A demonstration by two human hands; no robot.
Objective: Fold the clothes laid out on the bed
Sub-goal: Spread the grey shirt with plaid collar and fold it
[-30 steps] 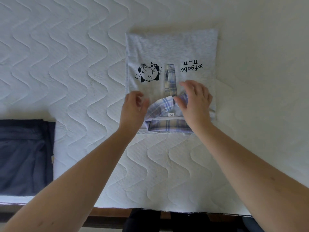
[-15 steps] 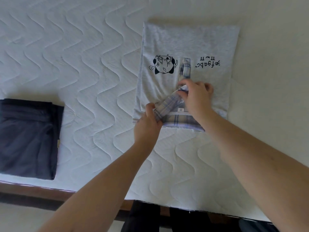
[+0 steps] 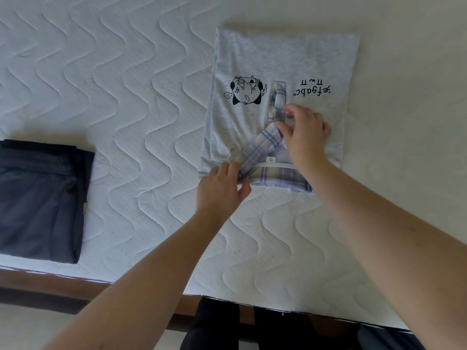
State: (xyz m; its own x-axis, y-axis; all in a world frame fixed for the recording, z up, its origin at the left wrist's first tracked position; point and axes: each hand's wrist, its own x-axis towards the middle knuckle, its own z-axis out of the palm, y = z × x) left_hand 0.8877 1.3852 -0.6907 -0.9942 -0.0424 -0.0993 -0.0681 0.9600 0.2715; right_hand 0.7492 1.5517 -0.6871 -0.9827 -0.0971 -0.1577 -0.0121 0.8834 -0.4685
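Mattress: 2 garments, 2 hands.

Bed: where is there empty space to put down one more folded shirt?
The widest bare stretch of white quilted mattress lies between the folded dark garment and the grey printed shirt. More room runs behind the dark garment. It is crowded at the plaid collar, where the left hand and right hand work.

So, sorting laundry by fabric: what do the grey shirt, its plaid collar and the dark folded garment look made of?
Grey shirt: heathered, matte knit, probably cotton jersey. Plaid collar: crisper woven check, likely cotton. Dark folded garment: smooth navy cloth with soft creases; fibre unclear.
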